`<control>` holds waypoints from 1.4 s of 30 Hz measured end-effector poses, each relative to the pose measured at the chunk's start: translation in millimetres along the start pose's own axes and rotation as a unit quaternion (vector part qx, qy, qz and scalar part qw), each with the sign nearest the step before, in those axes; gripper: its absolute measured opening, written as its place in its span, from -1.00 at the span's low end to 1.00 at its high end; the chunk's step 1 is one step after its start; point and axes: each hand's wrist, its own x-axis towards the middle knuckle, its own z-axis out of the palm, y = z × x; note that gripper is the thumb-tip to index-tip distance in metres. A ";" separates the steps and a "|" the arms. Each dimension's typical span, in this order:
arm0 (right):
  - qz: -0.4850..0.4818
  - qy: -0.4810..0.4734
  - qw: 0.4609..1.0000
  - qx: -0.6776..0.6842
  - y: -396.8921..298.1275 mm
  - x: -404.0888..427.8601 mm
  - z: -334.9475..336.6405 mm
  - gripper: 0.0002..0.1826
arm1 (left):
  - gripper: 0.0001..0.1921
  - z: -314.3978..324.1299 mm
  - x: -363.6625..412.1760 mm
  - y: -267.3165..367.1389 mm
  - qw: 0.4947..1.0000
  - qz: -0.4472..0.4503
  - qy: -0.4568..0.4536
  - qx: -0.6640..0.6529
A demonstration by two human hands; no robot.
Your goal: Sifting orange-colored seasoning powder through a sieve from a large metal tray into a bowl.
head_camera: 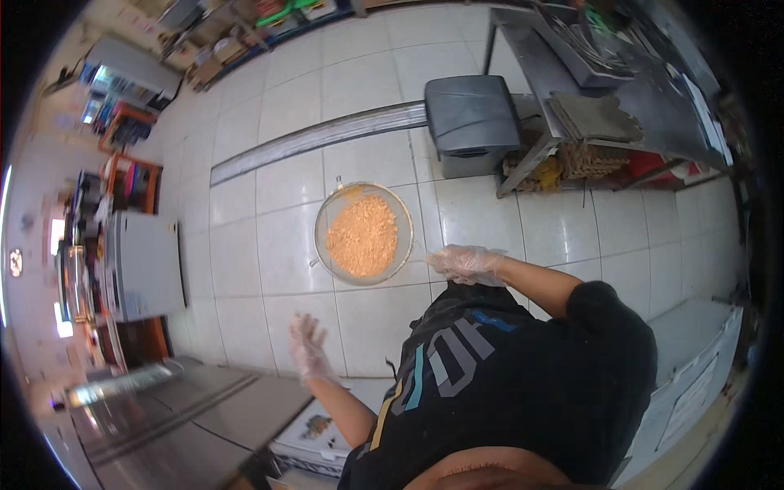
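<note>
A round mesh sieve with a metal rim (409, 212) holds a heap of crumbly orange powder (364, 236). Its handle side points at my right hand (467, 264), which is closed on the thin handle and wears a clear plastic glove. Two small metal lugs stick out from the sieve's far rim. My left hand (309, 348), gloved the same way, is held apart from the sieve, lower left of it, with fingers spread and nothing in them. White floor tiles show beneath the sieve; how high it hangs above them I cannot tell.
A grey lidded bin (471, 116) stands beyond the sieve, by a steel table (533, 67) and a metal floor drain (318, 141). A steel counter (239, 416) is at lower left, a white chest (692, 343) at right, a white appliance (147, 263) at far left.
</note>
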 end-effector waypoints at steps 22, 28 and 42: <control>-0.028 0.176 0.893 0.414 257.3 376.7 209.7 -0.59 | -0.61 -290.3 472.5 -279.0 0.919 -0.210 -0.029 0.331; -0.078 0.192 0.889 0.408 280.7 411.7 207.3 -0.55 | -0.32 -189.0 480.3 -195.4 0.951 -0.022 -0.130 0.279; 0.052 0.243 0.847 0.469 320.4 468.8 201.0 -0.52 | -0.47 -363.7 475.0 -308.6 0.709 -0.437 -0.224 0.507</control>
